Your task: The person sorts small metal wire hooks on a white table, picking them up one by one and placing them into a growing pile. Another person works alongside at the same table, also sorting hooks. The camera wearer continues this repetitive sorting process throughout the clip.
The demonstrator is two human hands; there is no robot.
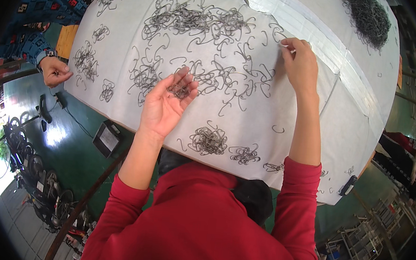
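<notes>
My left hand (168, 102) is palm up over the table, its fingers curled around a small bunch of curved wire hooks (178, 90). Farther right, my right hand (298, 64) has thumb and forefinger pinched together at a dark wire hook (276, 30); the fingertips partly hide it. Between and beyond my hands lie loose S-shaped and C-shaped hooks (227, 75), with a denser tangle (192, 20) at the far side. Close to my body sit a compact heap of hooks (208, 140) and a smaller one (245, 155).
White sheeting (257, 119) covers the table. A big dark pile of hooks (368, 20) is at the far right. On the left, a co-worker's hand (55, 71) hangs at the table edge near small hook piles (85, 61). A black clip-like object (348, 185) sits at the near right corner.
</notes>
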